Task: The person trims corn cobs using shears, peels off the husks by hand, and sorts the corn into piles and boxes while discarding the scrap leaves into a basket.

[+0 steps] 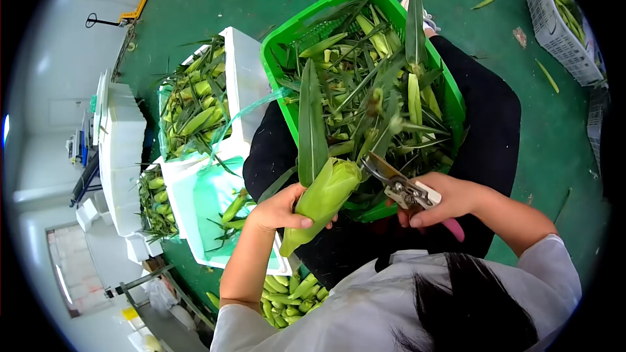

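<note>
My left hand (285, 208) is wrapped around an ear of corn (319, 202) in its green husk, with a long leaf standing up from it. In my right hand (443, 199) is a pair of pruning shears (404, 189) with pink-ended handles. The blades point at the upper end of the ear, near the husk tip; whether they touch it I cannot tell. Beyond both hands, between my knees, stands a green plastic basket (274, 58) heaped with cut husk leaves and stalk pieces. Some bits above the blades are blurred.
To the left, a white foam box (241, 85) holds husked-in corn ears. Closer is another foam box (225, 248) lined with green plastic, with a few ears inside. More ears (293, 296) lie beside me. White crates (554, 32) stand at the right on the green floor, among scattered leaves.
</note>
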Tool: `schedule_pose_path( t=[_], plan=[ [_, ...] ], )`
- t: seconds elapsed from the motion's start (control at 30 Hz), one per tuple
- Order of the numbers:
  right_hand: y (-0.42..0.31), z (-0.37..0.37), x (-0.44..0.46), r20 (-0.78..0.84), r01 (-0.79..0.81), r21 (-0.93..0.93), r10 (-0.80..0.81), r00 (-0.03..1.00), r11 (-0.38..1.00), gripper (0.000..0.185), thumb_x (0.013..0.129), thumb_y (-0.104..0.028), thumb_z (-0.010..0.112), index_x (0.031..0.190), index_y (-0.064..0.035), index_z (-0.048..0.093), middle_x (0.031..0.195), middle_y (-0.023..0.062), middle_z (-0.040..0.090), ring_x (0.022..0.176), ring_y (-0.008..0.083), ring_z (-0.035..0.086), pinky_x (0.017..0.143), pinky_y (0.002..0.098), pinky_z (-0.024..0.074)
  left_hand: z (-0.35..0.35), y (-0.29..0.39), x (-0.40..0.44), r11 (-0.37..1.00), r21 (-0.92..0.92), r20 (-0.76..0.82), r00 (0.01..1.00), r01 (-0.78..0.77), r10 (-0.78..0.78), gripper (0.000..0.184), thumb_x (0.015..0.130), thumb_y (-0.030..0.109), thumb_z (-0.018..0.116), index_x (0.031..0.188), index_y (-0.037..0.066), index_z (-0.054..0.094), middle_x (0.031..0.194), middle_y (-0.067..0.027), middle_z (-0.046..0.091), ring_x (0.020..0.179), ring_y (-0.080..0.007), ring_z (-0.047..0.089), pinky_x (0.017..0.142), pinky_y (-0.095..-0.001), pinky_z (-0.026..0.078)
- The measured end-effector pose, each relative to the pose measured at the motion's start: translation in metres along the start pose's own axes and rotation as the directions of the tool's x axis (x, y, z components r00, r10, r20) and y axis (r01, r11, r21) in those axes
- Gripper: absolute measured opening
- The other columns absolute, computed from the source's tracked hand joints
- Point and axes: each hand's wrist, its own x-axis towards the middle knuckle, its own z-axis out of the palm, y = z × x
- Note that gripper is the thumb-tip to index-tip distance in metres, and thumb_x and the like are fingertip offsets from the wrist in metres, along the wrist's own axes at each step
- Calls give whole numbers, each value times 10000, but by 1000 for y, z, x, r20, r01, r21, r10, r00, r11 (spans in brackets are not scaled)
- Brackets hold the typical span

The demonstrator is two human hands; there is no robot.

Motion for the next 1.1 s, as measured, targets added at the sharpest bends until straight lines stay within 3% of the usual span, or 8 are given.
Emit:
schedule_pose_path(
  t=[0.1,0.33,0.43,0.57,0.7,0.8,0.97,1.1],
  plan=[
    [11,-1,1,14,106,-165,-105,994,981,582,851,-266,745,1312,-32,478,1009,48,608,939,133,588,814,299,496,3,1,12,996,-93,63,998,-10,16,871,710,415,834,1332,-23,410,1066,-170,617,926,-275,644,792,-384,537],
    [29,28,8,-186,165,78,-149,971,983,643,843,-242,747,1348,-30,410,1115,66,548,1032,154,538,900,320,457,24,7,48,953,114,-328,895,-281,303,800,733,480,798,1267,-8,456,1010,-141,616,876,-252,636,757,-365,532],
    [23,27,29,-182,298,55,-284,942,953,587,840,-207,747,1312,-23,451,1075,59,576,975,131,560,826,294,485,26,2,50,961,271,-253,958,-62,133,558,765,324,793,1162,-2,575,1009,-99,658,886,-194,643,812,-318,518],
    [20,23,34,-416,265,250,-143,898,931,397,824,-149,748,1146,-26,552,825,48,620,614,125,613,576,253,515,35,6,59,964,107,-391,881,-244,266,739,762,467,754,1264,-4,484,1033,-133,646,923,-197,623,807,-334,508],
    [22,41,16,-315,201,372,-80,946,906,403,840,-126,718,1181,-11,536,837,58,622,640,138,621,587,259,514,28,16,65,743,212,-753,378,-635,539,715,853,436,706,1372,54,394,1262,-145,572,1118,-238,547,959,-398,461],
    [38,58,19,-242,134,297,-61,968,946,620,861,-211,720,1368,-25,415,1069,66,584,939,128,578,805,277,484,30,21,66,585,400,-756,107,-706,645,801,916,442,637,1495,85,213,1444,-167,434,1347,-305,423,1115,-471,350],
    [31,51,54,-383,135,258,-27,923,957,767,838,-297,752,1443,-49,351,1205,76,535,1100,167,508,960,317,419,64,6,76,452,422,-735,-5,-786,678,768,936,477,589,1493,111,207,1470,-158,391,1369,-339,395,1128,-509,339],
    [33,19,89,-580,266,-433,-491,650,862,667,787,-239,791,1314,-18,447,1051,51,550,957,137,541,820,265,461,70,-21,89,390,445,-729,-73,-806,680,794,903,434,661,1465,86,221,1440,-186,410,1335,-349,428,1118,-511,343]
  ],
)
